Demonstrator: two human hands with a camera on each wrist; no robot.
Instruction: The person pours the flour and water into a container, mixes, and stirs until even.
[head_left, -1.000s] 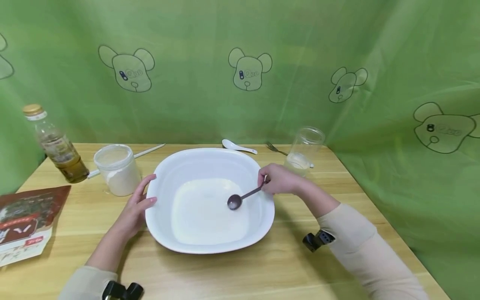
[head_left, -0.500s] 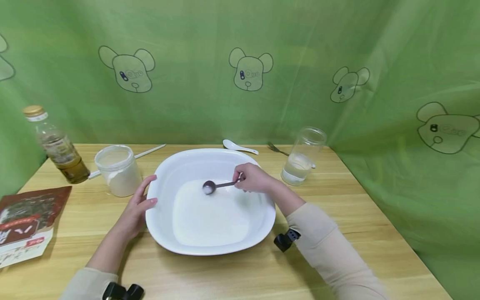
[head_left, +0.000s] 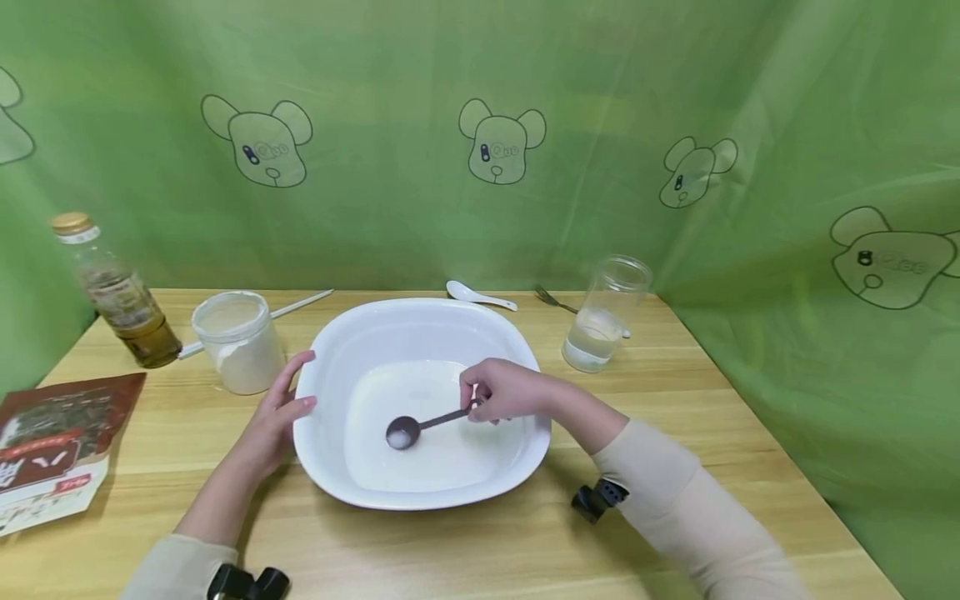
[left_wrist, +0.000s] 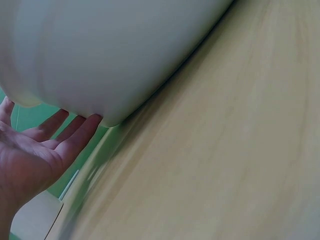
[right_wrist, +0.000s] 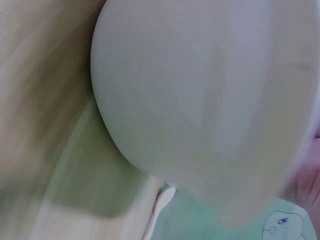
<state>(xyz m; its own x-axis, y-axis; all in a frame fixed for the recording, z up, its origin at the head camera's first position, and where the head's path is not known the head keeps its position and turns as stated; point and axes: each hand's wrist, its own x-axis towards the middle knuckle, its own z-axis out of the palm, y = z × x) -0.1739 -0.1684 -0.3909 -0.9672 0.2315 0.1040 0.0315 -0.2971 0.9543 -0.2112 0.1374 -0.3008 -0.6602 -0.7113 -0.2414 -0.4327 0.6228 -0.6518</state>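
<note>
A white basin [head_left: 420, 506] stands on the table, with a pale, glossy, milky-looking layer [head_left: 390, 467] across its bottom. My left hand [head_left: 272, 421] holds its left side, thumb and forefinger at the rim. In the left wrist view, other fingertips of the left hand [left_wrist: 35, 155] touch the basin's outer wall. Over the basin's right half, my right hand [head_left: 506, 390] pinches the handle of a dark brown measuring spoon [head_left: 403, 433]. Something white sits in the spoon's bowl, low over the basin's bottom. Only an edge of the right hand [right_wrist: 307, 180] shows in the right wrist view.
Left of the basin are a jar of white powder [head_left: 246, 358], a bottle of amber liquid [head_left: 123, 304], a white stick [head_left: 302, 302] and a red-brown packet [head_left: 63, 442]. Behind it lie a white spoon [head_left: 480, 296] and a fork [head_left: 553, 300]. A glass jar with liquid [head_left: 592, 337] stands at right.
My right hand has carried the measuring spoon from the basin's right rim leftward over the middle, then down toward the front. The left hand has stayed at the rim.
</note>
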